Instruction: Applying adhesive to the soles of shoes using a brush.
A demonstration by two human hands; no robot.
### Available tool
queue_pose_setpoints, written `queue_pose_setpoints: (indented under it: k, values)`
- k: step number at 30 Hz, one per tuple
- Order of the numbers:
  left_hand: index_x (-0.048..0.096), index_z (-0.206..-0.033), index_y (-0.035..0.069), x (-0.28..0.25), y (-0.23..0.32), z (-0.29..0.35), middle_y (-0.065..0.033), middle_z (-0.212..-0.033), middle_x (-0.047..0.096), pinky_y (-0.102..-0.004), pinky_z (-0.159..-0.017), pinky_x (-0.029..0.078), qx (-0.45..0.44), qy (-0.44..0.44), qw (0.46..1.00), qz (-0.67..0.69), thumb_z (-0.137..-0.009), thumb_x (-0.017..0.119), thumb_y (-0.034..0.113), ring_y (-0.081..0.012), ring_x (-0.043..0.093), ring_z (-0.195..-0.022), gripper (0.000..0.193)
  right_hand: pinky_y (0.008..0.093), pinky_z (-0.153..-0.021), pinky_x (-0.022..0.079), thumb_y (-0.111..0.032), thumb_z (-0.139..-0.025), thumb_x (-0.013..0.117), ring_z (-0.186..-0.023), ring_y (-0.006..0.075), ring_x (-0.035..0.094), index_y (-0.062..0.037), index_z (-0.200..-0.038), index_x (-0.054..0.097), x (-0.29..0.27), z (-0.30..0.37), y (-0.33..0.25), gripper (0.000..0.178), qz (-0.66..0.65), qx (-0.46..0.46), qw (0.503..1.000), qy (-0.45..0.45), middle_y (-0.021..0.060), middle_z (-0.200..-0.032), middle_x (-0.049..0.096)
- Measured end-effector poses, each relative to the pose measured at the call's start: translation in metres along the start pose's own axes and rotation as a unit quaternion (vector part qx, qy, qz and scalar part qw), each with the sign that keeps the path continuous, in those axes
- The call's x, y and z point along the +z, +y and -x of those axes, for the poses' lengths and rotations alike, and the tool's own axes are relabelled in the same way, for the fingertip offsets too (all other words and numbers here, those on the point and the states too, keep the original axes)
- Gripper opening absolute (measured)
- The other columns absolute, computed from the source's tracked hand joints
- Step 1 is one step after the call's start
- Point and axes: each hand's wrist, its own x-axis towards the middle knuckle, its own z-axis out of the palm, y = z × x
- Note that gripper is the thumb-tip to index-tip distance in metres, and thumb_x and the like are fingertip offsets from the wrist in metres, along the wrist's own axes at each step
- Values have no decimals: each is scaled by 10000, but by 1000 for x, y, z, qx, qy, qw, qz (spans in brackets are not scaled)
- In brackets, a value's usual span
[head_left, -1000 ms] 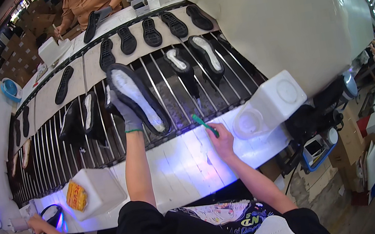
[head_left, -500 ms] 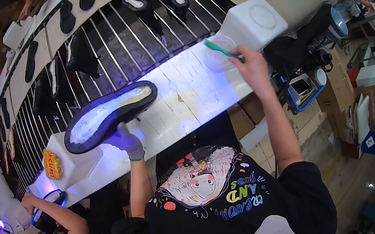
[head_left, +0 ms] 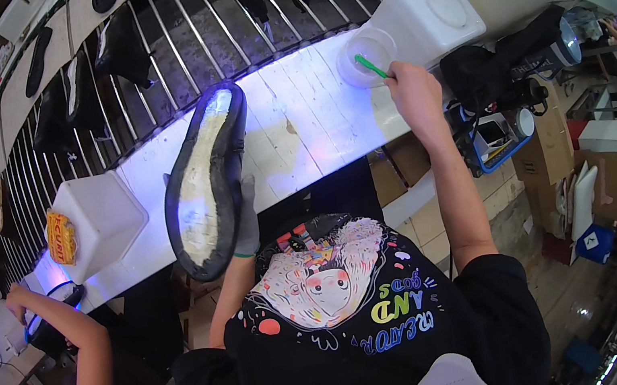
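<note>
A grey glove with a green cuff covers my left hand (head_left: 249,215), which grips a black shoe upper (head_left: 196,191) from its right side. The upper's underside faces up, pale along its middle with a black border; most of my left fingers are hidden behind it. My bare right hand (head_left: 418,99) is closed round a green-handled brush (head_left: 371,66). The brush's far end dips into a clear round bowl (head_left: 348,74) on the white bench (head_left: 298,133); its tip is hard to make out.
Behind the bench runs a metal-bar rack (head_left: 187,29) bearing several black uppers. White plastic containers (head_left: 436,16) stand right and left, the left one with a yellow packet (head_left: 61,236) on top. A blue tray (head_left: 501,164) hangs at right. A co-worker's arm (head_left: 73,321) reaches in at lower left.
The shoe upper has turned from lying slantwise to nearly upright in view and come nearer me. My right hand has lowered the brush's far end into the bowl. The whole view has shifted slightly.
</note>
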Motion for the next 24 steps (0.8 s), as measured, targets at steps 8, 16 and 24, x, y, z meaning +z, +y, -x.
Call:
queue_pose_setpoints:
  k: [8, 16, 24]
  values:
    - [377, -1411, 42, 2, 9, 8, -133, -1401, 432, -412, -1105, 262, 20, -11, 1000, 0, -860, 696, 211, -278, 393, -1288, 658, 201, -499, 386, -152, -885, 645, -565, 49, 525, -8, -1001, 683, 34, 17, 30, 190, -522, 125, 843, -26, 46, -775, 693]
    - [409, -1385, 33, 1, 52, -9, -171, -1328, 499, -400, -1045, 366, -144, -212, 826, 501, -903, 631, 249, -290, 479, -1209, 572, 183, -497, 359, -140, -932, 592, -546, 62, 475, -8, -1066, 593, 21, 9, 9, 189, -694, 146, 701, -81, 97, -870, 678]
    - [457, -1308, -20, 12, 70, -9, -209, -1156, 592, -379, -904, 533, -247, -226, 443, 832, -964, 520, 303, -267, 620, -1015, 476, 200, -576, 403, -34, -884, 612, -680, 78, 551, 6, -1073, 647, -20, 39, -69, 196, -626, -37, 753, -200, 72, -870, 662]
